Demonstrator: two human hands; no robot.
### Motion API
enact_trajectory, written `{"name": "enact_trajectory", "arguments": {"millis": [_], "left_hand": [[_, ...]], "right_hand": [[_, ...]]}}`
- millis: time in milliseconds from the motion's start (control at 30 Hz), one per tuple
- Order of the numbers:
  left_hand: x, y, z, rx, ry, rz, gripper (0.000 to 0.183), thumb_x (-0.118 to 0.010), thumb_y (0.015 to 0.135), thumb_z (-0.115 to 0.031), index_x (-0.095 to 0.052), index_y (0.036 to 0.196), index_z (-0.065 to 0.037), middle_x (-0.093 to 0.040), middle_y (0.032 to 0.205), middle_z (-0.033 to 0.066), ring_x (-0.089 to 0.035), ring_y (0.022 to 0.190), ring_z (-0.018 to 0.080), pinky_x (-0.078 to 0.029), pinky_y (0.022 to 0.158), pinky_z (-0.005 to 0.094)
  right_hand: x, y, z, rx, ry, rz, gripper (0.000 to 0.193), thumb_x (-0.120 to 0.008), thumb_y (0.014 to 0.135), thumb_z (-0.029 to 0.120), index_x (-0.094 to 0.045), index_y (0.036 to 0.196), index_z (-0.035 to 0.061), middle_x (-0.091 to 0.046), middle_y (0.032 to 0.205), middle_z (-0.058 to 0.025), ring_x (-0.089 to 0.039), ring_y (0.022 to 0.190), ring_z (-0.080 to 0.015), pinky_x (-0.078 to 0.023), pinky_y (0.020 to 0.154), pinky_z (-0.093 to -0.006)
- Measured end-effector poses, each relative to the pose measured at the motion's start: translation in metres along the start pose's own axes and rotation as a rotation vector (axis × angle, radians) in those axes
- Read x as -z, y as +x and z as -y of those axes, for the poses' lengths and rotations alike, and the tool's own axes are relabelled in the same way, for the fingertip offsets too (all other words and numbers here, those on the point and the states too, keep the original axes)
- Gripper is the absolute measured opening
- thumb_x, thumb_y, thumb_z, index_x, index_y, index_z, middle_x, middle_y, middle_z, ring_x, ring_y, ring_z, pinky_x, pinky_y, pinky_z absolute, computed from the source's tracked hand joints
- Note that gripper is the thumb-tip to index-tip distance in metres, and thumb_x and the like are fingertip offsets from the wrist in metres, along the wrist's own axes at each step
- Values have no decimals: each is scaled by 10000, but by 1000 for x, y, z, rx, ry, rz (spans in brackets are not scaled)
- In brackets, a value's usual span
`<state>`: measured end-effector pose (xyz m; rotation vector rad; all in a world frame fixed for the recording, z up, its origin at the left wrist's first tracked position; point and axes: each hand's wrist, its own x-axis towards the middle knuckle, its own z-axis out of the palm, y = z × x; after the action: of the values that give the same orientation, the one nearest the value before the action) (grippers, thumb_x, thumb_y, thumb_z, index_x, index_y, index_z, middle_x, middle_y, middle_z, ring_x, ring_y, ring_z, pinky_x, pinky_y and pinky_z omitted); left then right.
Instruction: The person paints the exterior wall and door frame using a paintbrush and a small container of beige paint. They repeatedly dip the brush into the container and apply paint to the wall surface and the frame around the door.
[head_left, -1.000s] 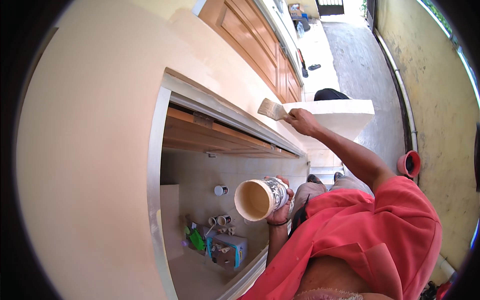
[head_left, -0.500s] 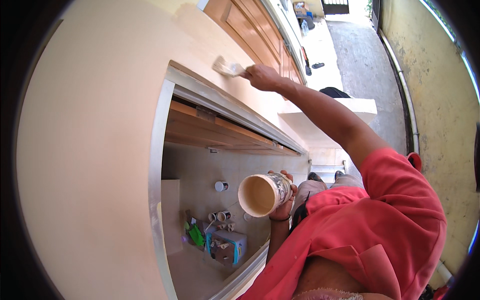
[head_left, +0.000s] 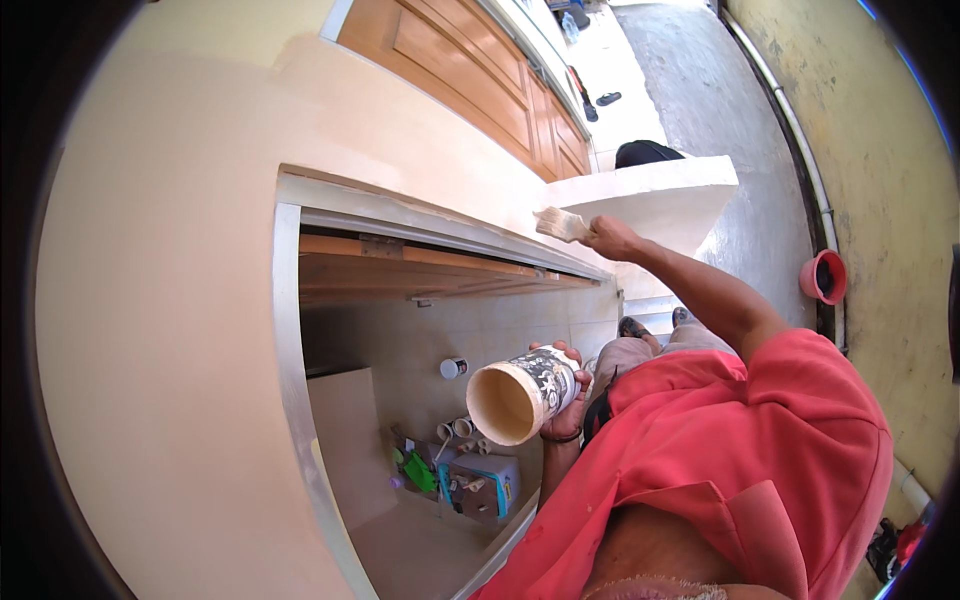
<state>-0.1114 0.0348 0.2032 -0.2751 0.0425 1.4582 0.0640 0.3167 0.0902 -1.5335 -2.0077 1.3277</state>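
My left hand (head_left: 570,405) is wrapped round a tall paint can (head_left: 503,402) with a dark patterned outside. Its open mouth tilts toward me, showing a cream-coated inside. In my right hand (head_left: 613,238), a wide paintbrush (head_left: 562,225) is gripped by its handle, its pale bristles pointing left. The brush is just above the window's metal frame (head_left: 420,225), near a white ledge; whether it touches the wall I cannot tell. Peach-coloured paint covers the wall (head_left: 170,330), with a yellower patch near the top.
Below my feet are light ladder steps (head_left: 650,308). A white ledge (head_left: 660,185) juts out ahead. Through the window opening lie a box with blue edging (head_left: 483,485), several cans and a white jar (head_left: 453,368). A red bucket (head_left: 823,277) stands by the pipe at right.
My right hand has brought the brush away from the wall beside the wooden door, down and right toward me. The can stays in my left hand, and the view has shifted.
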Motion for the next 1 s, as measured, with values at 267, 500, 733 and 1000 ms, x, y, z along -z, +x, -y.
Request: {"name": "enact_trajectory", "arguments": {"millis": [267,500,733,1000], "left_hand": [[-3,8,4,4,43,24,512,-673,971,-343,-620,1458,-197,-505,1528,150,-424,1436,345,-437,1068,552],[10,7,3,-20,58,54,512,-657,993,-369,-615,1474,-200,-494,1544,153,-412,1463,339,-432,1086,562],[18,7,-1,-4,44,39,501,-615,1022,-396,-604,1489,-214,-502,1546,162,-416,1472,363,-435,1088,583],[24,7,3,14,-2,14,501,-608,1019,-400,-615,1483,-212,-520,1535,168,-419,1472,349,-444,1072,586]], "right_hand": [[122,90,211,451,233,-362,564,-537,1090,516,-684,1039,-26,-708,869,-240,-691,847,-407,-516,780,-523],[99,131,238,619,224,-297,497,-584,1077,478,-718,1052,-1,-725,939,-240,-684,893,-403,-522,808,-504],[71,78,144,213,-113,-114,503,-555,1083,472,-733,1073,2,-733,978,-261,-710,965,-428,-527,842,-526],[119,64,288,696,182,-328,452,-485,1119,418,-667,1138,4,-703,981,-289,-670,946,-472,-505,831,-541]]}}
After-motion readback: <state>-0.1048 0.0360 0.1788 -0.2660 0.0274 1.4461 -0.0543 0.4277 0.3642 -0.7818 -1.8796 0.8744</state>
